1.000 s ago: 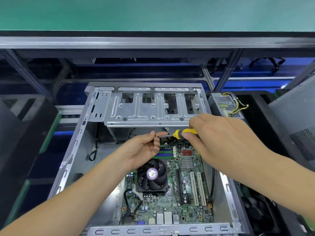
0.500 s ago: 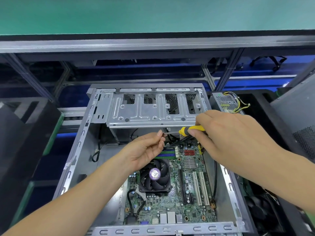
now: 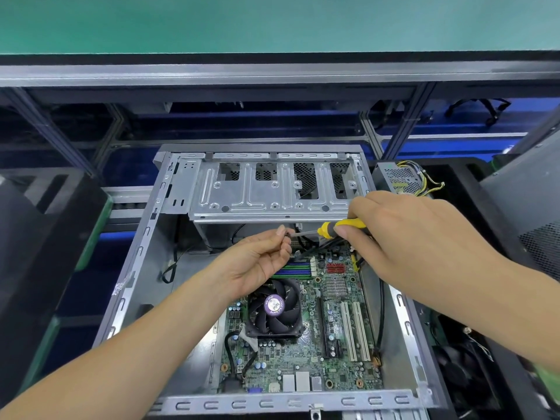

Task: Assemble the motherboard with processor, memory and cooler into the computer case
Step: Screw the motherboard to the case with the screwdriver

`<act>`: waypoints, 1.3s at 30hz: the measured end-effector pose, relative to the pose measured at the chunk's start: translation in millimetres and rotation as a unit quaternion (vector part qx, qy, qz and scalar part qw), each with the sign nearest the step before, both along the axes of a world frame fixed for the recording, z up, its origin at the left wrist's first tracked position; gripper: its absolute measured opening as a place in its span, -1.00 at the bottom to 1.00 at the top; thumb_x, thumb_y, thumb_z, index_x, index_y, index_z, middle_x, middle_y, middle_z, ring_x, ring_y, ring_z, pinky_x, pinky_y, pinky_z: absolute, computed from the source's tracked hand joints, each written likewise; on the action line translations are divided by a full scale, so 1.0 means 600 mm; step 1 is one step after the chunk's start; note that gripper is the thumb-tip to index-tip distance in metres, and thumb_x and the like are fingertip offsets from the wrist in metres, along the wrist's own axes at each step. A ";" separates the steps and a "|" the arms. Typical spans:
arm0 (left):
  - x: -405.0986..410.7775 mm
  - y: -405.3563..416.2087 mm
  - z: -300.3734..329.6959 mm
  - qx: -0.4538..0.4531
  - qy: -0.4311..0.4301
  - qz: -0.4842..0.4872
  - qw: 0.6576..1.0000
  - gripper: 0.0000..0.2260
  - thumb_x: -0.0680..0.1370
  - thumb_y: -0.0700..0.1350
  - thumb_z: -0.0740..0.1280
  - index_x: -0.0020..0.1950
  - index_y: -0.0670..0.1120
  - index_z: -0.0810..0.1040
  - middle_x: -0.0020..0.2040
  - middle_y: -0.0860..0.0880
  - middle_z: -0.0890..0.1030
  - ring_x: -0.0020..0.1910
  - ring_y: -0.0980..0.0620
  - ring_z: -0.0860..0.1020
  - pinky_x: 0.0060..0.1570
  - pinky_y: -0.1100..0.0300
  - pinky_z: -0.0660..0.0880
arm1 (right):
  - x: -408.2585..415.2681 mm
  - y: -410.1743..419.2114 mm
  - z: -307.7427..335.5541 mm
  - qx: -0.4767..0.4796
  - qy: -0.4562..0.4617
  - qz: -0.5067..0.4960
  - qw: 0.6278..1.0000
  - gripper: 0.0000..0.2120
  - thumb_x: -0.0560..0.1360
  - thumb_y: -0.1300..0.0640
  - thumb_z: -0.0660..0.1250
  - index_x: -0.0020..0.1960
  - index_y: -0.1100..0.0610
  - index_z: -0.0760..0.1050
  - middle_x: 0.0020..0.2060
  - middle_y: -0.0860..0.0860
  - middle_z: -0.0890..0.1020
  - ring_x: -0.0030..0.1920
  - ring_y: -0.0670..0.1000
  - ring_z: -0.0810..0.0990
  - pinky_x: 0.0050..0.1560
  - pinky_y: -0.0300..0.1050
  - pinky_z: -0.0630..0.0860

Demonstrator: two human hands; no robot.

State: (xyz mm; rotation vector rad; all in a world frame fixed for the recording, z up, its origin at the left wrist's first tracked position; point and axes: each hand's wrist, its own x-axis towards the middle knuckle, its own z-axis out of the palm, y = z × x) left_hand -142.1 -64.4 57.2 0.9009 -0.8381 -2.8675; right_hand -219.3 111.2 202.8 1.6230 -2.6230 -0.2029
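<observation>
Screwdriver (image 3: 339,227) gripped in right hand (image 3: 406,237), tip held at left hand (image 3: 260,262) fingertips, likely to load a screw. Motherboard (image 3: 327,328) already lying in case (image 3: 133,268). Screw itself too small to tell.

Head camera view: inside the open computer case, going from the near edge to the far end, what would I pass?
Near rim of the computer case → rear ports of the motherboard → cooler fan → memory sticks → screwdriver → metal drive cage.

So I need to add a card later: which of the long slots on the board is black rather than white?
The leftmost slot, nearest the fan. The two white slots lie side by side to its right, toward the case wall.
</observation>
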 end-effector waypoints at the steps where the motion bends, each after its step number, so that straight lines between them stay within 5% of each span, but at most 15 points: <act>1: 0.000 0.000 0.000 -0.001 0.001 -0.001 1.000 -0.86 0.40 -0.24 0.35 -0.24 -0.25 0.69 -0.35 -0.08 0.55 -0.41 0.11 0.54 -0.33 0.35 0.56 | 0.000 0.000 0.000 -0.002 -0.001 -0.001 1.000 -0.72 0.51 -0.18 -0.20 -0.09 -0.04 0.16 -0.22 -0.10 0.32 -0.12 0.02 0.53 -0.32 -0.13 0.25; 9: 0.001 0.001 0.003 -0.002 0.006 -0.021 1.000 -0.88 0.41 -0.25 0.33 -0.20 -0.26 0.66 -0.33 -0.09 0.53 -0.41 0.10 0.53 -0.36 0.34 0.55 | -0.005 0.004 -0.004 -0.015 -0.012 -0.015 1.000 -0.74 0.55 -0.18 -0.14 -0.11 -0.03 0.16 -0.21 -0.10 0.36 -0.14 0.04 0.50 -0.31 -0.10 0.25; 20: -0.001 0.002 0.002 0.017 0.018 -0.022 0.999 -0.86 0.42 -0.27 0.32 -0.20 -0.26 0.67 -0.30 -0.09 0.52 -0.39 0.09 0.53 -0.33 0.33 0.56 | -0.010 0.010 -0.011 -0.041 -0.049 -0.050 0.997 -0.64 0.56 -0.20 -0.04 -0.27 0.01 0.20 -0.44 -0.07 0.31 -0.37 0.04 0.30 -0.45 -0.11 0.14; 25: 0.000 0.011 0.002 0.018 -0.011 -0.003 1.000 -0.87 0.38 -0.27 0.34 -0.25 -0.27 0.68 -0.34 -0.10 0.55 -0.41 0.09 0.55 -0.38 0.34 0.56 | -0.004 0.009 -0.014 -0.030 -0.049 -0.026 0.998 -0.77 0.58 -0.17 -0.01 -0.09 -0.01 0.12 -0.17 -0.09 0.38 -0.15 0.05 0.48 -0.29 -0.11 0.31; 28: 0.000 0.013 0.005 0.042 -0.020 0.027 0.999 -0.86 0.37 -0.26 0.34 -0.29 -0.28 0.67 -0.36 -0.10 0.55 -0.43 0.08 0.56 -0.42 0.34 0.55 | 0.004 0.008 -0.019 -0.008 -0.049 -0.003 0.999 -0.77 0.61 -0.08 0.04 -0.07 -0.03 0.02 -0.11 -0.08 0.33 -0.24 0.01 0.39 -0.29 -0.14 0.36; 36: -0.003 0.012 0.011 0.062 -0.008 0.073 0.995 -0.85 0.37 -0.25 0.34 -0.30 -0.28 0.67 -0.39 -0.08 0.54 -0.45 0.10 0.54 -0.43 0.36 0.53 | 0.022 0.003 -0.038 0.045 -0.009 -0.024 0.999 -0.69 0.58 -0.20 -0.18 -0.12 0.04 0.00 -0.44 -0.07 0.25 -0.47 0.02 0.20 -0.51 -0.16 0.06; 39: -0.002 0.009 0.011 0.053 0.000 0.071 0.996 -0.86 0.36 -0.24 0.35 -0.28 -0.27 0.68 -0.38 -0.07 0.56 -0.44 0.10 0.55 -0.43 0.36 0.53 | 0.019 0.005 -0.038 0.026 -0.039 -0.035 0.998 -0.70 0.58 -0.19 -0.15 -0.12 0.03 0.05 -0.45 -0.08 0.27 -0.48 -0.03 0.21 -0.50 -0.18 0.09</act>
